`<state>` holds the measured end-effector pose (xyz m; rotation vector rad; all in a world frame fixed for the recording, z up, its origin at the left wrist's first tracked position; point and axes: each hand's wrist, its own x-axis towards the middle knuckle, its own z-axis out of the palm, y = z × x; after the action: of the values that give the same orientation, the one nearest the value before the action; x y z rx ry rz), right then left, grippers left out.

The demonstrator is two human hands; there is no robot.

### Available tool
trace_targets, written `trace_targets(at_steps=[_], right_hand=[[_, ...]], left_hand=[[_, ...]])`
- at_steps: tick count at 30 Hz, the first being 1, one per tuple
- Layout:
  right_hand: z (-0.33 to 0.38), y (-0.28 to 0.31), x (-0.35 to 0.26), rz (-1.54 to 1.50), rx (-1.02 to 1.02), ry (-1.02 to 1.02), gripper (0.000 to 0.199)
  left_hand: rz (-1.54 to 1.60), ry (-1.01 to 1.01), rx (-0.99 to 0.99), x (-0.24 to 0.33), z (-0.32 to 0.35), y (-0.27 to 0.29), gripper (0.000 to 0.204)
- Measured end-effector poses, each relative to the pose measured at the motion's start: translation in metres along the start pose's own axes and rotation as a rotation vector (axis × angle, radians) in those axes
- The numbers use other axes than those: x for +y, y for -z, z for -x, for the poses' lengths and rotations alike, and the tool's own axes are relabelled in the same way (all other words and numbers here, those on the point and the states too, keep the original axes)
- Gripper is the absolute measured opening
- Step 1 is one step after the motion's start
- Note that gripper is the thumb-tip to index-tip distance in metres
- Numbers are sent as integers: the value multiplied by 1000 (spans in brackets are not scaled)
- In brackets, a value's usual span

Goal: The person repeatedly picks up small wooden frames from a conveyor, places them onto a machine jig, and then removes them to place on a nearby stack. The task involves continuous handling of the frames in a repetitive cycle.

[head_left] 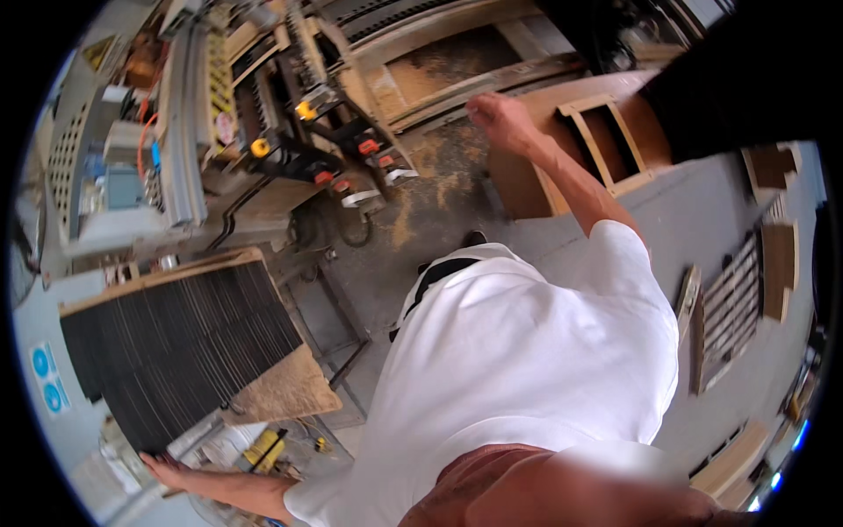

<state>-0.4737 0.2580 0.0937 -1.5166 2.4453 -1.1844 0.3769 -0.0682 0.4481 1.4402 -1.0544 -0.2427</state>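
1. The wooden frame (606, 145), a brown panel with a pale-edged rectangular opening, lies at the upper right on a stack of similar boards, beside the sawdust-strewn floor (421, 198).
2. The right hand (499, 119) rests on the stack's near corner, just left of the frame, fingers curled downward; whether they grip anything cannot be told.
3. The left hand (162, 465) reaches down at the lower left, fingers spread loosely open, at the bottom edge of a stack of dark sheets (176, 347).
4. A woodworking machine (290, 132) with yellow and red knobs stands above.
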Motion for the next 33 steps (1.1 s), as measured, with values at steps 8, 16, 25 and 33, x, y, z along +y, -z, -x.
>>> trace_targets(at_steps=[8,16,25,33], right_hand=[[91,104,94,540,107,-350,31],[147,93,66,575,11,-648,26],[105,93,20,362,308,-708,30],[0,49,-78,274,323,-488,29]], left_hand=[[-613,-492,748,16,24,-10,75],[-60,-918,-242,71,308,-269,13],[479,558,-1254,-40,404,-637,52],[808,1071,-1149,-44,378,-839,81]])
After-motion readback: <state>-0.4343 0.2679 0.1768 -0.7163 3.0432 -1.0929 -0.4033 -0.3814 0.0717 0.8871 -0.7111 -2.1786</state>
